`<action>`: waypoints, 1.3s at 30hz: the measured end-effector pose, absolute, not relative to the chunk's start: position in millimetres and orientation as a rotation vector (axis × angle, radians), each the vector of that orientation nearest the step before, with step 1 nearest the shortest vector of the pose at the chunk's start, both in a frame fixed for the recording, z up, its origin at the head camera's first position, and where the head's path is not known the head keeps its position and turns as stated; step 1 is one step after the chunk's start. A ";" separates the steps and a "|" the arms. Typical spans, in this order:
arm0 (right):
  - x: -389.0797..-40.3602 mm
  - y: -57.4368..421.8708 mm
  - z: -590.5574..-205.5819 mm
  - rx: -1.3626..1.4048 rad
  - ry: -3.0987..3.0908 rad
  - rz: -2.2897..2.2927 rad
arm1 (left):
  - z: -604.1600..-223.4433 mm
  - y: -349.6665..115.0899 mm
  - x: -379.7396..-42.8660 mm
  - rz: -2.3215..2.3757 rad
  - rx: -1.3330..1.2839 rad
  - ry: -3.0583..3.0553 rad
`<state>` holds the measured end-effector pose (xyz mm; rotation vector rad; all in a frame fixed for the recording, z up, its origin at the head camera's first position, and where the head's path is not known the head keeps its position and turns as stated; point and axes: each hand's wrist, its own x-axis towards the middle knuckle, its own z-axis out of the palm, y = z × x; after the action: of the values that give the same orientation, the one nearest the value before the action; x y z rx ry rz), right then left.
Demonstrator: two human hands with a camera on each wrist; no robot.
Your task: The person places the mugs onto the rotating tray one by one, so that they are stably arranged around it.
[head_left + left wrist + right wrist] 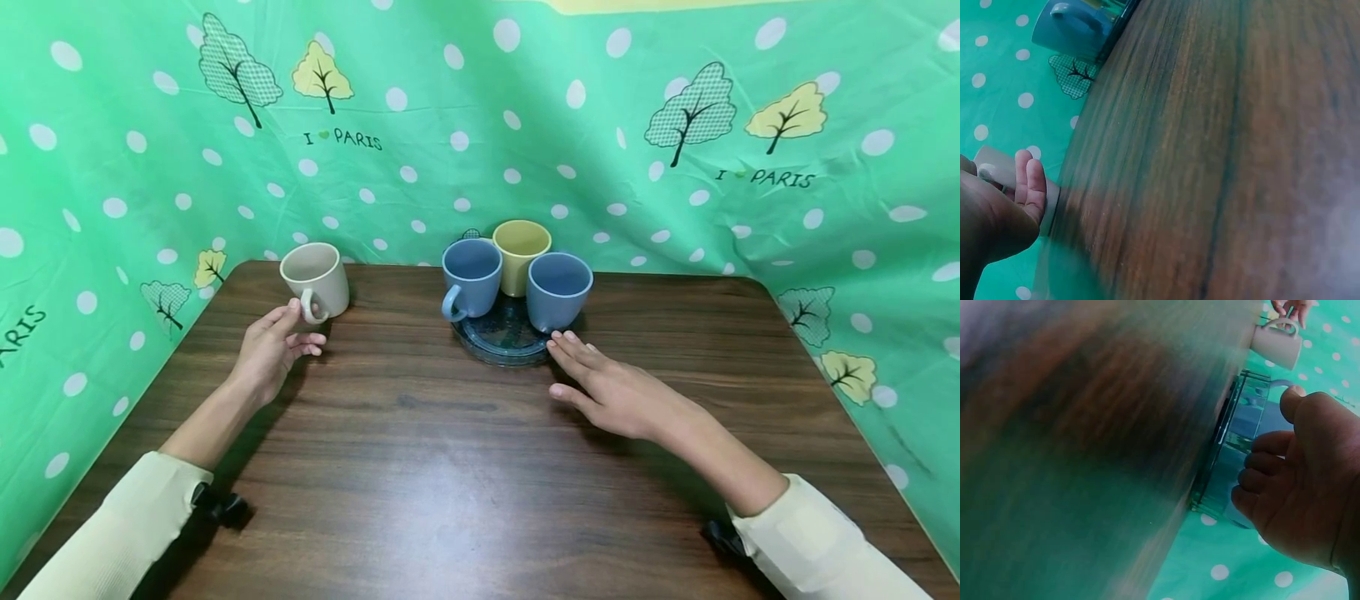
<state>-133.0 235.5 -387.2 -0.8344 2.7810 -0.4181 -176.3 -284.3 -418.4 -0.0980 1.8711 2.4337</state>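
At the table's back left, a cream mug [330, 287] stands upright with its handle facing me. My left hand [262, 354] pinches that handle between thumb and forefinger, the other fingers held away from it. My right hand [626, 396] reaches out with straight fingers, their tips at the front right rim of a dark glass turntable [502, 346], close below a blue mug [558, 287]; whether they touch the mug I cannot tell. A second blue mug [472, 271], handle toward me, and a yellow mug [521, 242] behind also stand on the turntable.
The brown wooden table [420, 467] reaches back to a green dotted cloth [450, 108] hanging along its back and sides. The turntable sits near the back edge, to the right of the cream mug.
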 end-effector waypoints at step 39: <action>-132.9 230.0 -384.7 -0.835 2.784 -0.396 | -414.8 -269.7 -192.3 2.464 -0.116 1.837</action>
<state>-132.9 230.0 -384.7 -0.8348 2.7838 -0.3961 -192.3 -269.7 -414.8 -0.1160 1.8374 2.4645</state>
